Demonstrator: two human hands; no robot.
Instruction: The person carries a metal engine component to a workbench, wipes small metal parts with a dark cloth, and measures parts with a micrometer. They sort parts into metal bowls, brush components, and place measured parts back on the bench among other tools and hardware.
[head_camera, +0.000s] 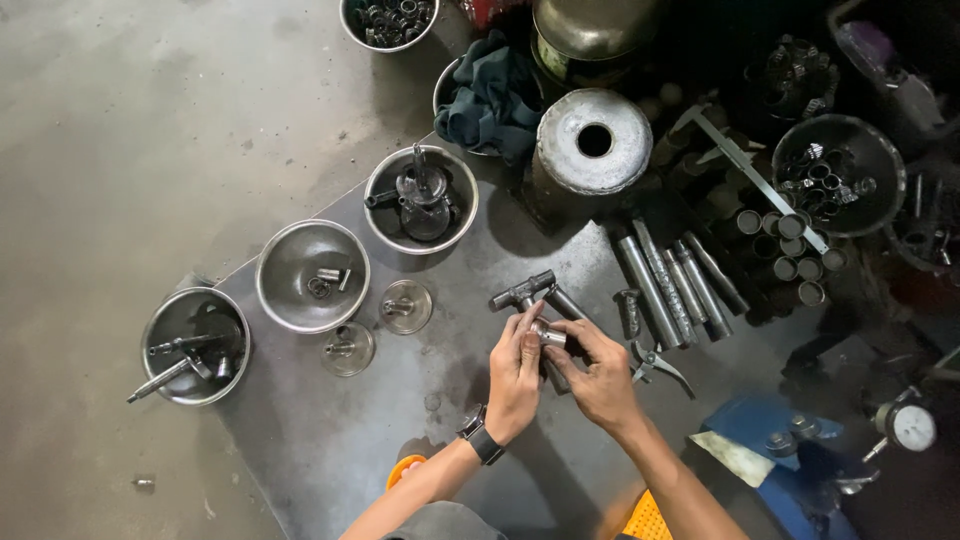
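Both hands meet over the bench (330, 440): the left hand (513, 378) and right hand (600, 378) pinch a small steel fitting (548, 336) between fingertips. It looks heavy for its size, rigid and probably oily; its knurled or stepped sides seem the safest grip. Steel bowls (312, 275) crowd the dark sheet-metal surface, above a concrete floor (120, 120).

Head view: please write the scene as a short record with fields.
left hand: fingers hold a small metal cylinder
right hand: fingers on the same cylinder
surface: grey metal sheet
near hands: T-shaped metal part; pliers
left side: three steel bowls, the middle bowl
upper area: dark cloth
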